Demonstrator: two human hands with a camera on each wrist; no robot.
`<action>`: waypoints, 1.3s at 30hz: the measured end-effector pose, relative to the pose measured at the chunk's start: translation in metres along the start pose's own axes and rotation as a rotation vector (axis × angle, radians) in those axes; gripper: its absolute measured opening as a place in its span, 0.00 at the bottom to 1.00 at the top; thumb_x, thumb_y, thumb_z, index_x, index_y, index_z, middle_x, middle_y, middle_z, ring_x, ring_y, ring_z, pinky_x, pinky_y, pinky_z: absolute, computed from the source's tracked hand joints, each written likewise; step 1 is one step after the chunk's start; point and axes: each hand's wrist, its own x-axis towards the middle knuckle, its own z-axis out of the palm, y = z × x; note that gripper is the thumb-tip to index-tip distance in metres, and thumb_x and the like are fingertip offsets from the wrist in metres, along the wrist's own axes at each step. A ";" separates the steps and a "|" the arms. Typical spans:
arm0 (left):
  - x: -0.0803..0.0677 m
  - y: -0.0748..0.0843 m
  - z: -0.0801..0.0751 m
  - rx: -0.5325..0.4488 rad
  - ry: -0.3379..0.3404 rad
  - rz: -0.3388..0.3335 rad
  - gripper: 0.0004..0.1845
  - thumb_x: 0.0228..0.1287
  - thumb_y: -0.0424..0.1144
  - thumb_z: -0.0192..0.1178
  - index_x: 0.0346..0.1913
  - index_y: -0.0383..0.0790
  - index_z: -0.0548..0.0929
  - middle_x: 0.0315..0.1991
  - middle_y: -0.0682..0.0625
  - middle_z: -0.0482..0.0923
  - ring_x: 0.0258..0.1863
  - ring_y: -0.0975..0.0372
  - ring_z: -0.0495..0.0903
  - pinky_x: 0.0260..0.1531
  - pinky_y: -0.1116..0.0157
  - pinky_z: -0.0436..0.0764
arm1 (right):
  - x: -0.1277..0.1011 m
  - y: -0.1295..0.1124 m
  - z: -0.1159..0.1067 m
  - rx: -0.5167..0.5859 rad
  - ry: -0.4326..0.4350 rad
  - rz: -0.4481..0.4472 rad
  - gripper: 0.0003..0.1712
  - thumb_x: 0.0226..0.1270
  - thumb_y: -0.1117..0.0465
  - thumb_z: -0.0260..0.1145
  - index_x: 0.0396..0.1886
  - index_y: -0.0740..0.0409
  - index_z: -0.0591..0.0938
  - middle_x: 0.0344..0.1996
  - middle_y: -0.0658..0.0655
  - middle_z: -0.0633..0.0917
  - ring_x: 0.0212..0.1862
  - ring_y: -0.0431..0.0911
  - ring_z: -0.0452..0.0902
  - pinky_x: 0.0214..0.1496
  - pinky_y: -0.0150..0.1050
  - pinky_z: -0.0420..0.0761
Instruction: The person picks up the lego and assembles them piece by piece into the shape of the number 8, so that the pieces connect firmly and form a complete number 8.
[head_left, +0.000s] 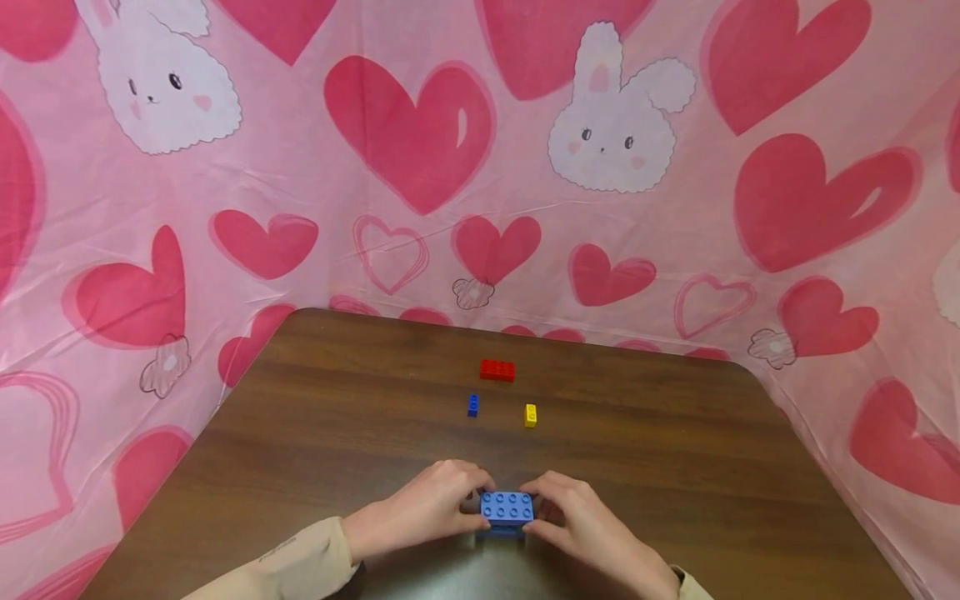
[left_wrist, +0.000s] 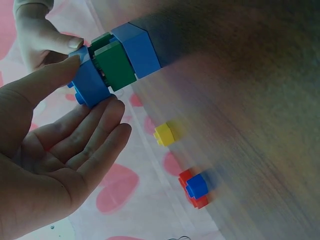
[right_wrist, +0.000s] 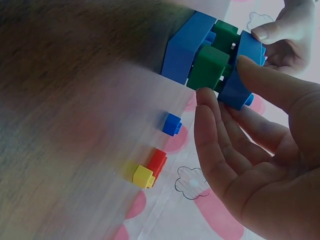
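Note:
A stack of bricks stands near the table's front edge: a blue base, green bricks in the middle and a blue studded brick on top. My left hand pinches the top brick from the left, thumb on one side and fingers on the other. My right hand holds it from the right in the same way, thumb against the blue top, fingertips by the green layer. Farther back lie a red brick, a small blue brick and a small yellow brick.
The dark wooden table has rounded far corners. A pink cloth with hearts and rabbits hangs behind and around it. The three loose bricks lie apart from each other, about a hand's length beyond the stack.

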 end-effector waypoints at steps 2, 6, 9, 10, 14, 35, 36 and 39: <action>0.000 0.000 0.000 0.004 0.004 0.001 0.15 0.56 0.43 0.73 0.46 0.43 0.86 0.38 0.56 0.86 0.31 0.71 0.77 0.31 0.79 0.74 | 0.000 0.000 0.000 0.007 -0.001 0.003 0.18 0.63 0.54 0.72 0.49 0.56 0.83 0.38 0.50 0.85 0.35 0.30 0.77 0.36 0.28 0.82; 0.000 0.000 0.001 0.017 0.011 0.011 0.15 0.56 0.43 0.73 0.45 0.43 0.86 0.38 0.55 0.86 0.31 0.71 0.77 0.31 0.79 0.74 | 0.000 0.001 -0.001 0.026 -0.010 0.021 0.18 0.63 0.54 0.71 0.50 0.57 0.83 0.39 0.51 0.85 0.35 0.30 0.78 0.36 0.27 0.82; 0.001 -0.001 0.001 0.014 0.013 0.013 0.15 0.56 0.43 0.74 0.45 0.43 0.86 0.38 0.55 0.86 0.30 0.71 0.77 0.31 0.79 0.74 | 0.001 0.001 -0.001 0.029 -0.013 0.026 0.18 0.63 0.56 0.71 0.50 0.58 0.82 0.40 0.53 0.86 0.35 0.30 0.78 0.35 0.27 0.82; 0.001 -0.001 0.002 0.014 0.014 0.014 0.15 0.56 0.43 0.74 0.45 0.42 0.86 0.38 0.55 0.86 0.30 0.71 0.77 0.31 0.79 0.74 | 0.001 0.001 0.000 0.030 -0.012 0.027 0.18 0.63 0.57 0.72 0.50 0.59 0.82 0.40 0.53 0.86 0.35 0.30 0.78 0.35 0.27 0.82; 0.002 -0.002 0.003 0.017 0.019 0.016 0.15 0.56 0.43 0.74 0.45 0.42 0.86 0.38 0.54 0.87 0.31 0.72 0.79 0.30 0.80 0.74 | 0.001 0.001 0.000 0.024 -0.006 0.030 0.18 0.62 0.57 0.72 0.50 0.59 0.82 0.40 0.53 0.86 0.35 0.30 0.78 0.35 0.27 0.82; 0.004 -0.001 0.001 0.043 0.016 0.038 0.15 0.58 0.42 0.72 0.47 0.42 0.86 0.39 0.55 0.86 0.31 0.73 0.72 0.33 0.79 0.74 | -0.002 0.001 -0.001 0.004 -0.007 0.061 0.19 0.60 0.57 0.73 0.49 0.56 0.82 0.40 0.51 0.84 0.35 0.28 0.77 0.36 0.26 0.82; 0.004 -0.001 0.001 0.036 0.013 0.034 0.15 0.58 0.42 0.72 0.47 0.43 0.86 0.39 0.55 0.86 0.31 0.73 0.73 0.33 0.79 0.74 | -0.002 0.000 -0.001 0.002 -0.008 0.064 0.19 0.60 0.56 0.74 0.50 0.57 0.81 0.41 0.51 0.84 0.35 0.28 0.77 0.36 0.27 0.82; 0.004 -0.001 0.001 0.025 0.005 0.024 0.15 0.58 0.42 0.72 0.48 0.43 0.86 0.40 0.55 0.86 0.32 0.72 0.74 0.34 0.79 0.75 | -0.003 0.000 -0.002 -0.002 -0.006 0.058 0.22 0.60 0.57 0.74 0.52 0.58 0.81 0.42 0.51 0.84 0.35 0.30 0.78 0.36 0.27 0.82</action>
